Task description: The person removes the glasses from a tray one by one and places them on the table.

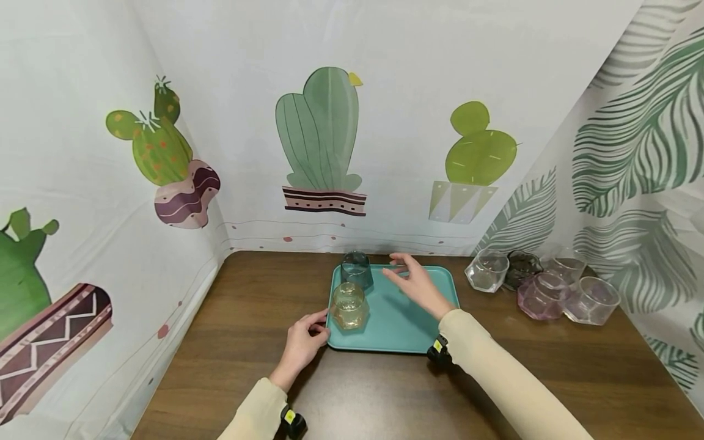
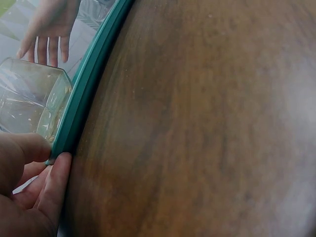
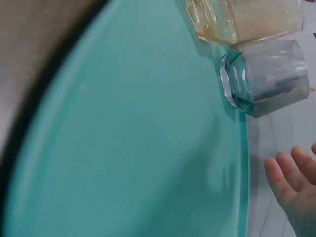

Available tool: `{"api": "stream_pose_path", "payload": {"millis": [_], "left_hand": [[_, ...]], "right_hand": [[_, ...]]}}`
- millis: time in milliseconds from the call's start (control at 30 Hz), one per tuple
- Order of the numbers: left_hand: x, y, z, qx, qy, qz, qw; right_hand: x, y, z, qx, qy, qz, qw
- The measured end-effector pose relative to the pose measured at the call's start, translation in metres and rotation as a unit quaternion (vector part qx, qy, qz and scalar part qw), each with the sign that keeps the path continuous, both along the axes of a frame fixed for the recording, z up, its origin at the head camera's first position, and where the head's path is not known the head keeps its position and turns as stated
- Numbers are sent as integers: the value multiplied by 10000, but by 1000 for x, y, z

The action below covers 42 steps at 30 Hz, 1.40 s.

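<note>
A turquoise tray (image 1: 401,330) lies on the wooden table. On its left side stand two faceted glasses: a blue-grey glass (image 1: 356,271) at the back and an amber glass (image 1: 349,308) in front of it. My left hand (image 1: 304,343) pinches the tray's left edge near the front corner, thumb and fingers at the green rim (image 2: 89,81) in the left wrist view. Over the tray's back half, my right hand (image 1: 415,284) is held with fingers extended and nothing in it, to the right of the blue-grey glass. The right wrist view shows its fingers (image 3: 291,173) apart from that glass (image 3: 266,79).
Several glasses cluster on the table right of the tray: a clear glass (image 1: 487,271), a dark glass (image 1: 521,269), a pinkish glass (image 1: 541,296) and others behind and beside them. A white cloth (image 1: 401,153) printed with cacti hangs along the table's back edge.
</note>
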State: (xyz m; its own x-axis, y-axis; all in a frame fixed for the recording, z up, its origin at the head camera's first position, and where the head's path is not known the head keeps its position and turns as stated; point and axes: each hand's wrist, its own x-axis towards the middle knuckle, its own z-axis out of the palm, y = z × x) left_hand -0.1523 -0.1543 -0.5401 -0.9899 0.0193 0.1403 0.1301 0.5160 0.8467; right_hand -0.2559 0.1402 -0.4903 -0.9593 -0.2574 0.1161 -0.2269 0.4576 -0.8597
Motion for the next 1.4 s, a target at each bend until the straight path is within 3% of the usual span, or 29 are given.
{"api": "stream_pose_path", "payload": {"millis": [267,600,1167,1400], "left_hand": [[-1,1,-1,-5,27,16,10000],[-1,1,0,-26,57,53,10000],[0,1,0,-3,7,63,10000],[-1,2,0,-98,0,102,9999]], "right_hand": [[-14,-11,-5,-63,-499,595,9970],[-24,-27,-3,114,-538,1015,9933],[-32,-44,1,287,-775,1128,9902],[-33,-44,-1,94,-759,1149,9904]]}}
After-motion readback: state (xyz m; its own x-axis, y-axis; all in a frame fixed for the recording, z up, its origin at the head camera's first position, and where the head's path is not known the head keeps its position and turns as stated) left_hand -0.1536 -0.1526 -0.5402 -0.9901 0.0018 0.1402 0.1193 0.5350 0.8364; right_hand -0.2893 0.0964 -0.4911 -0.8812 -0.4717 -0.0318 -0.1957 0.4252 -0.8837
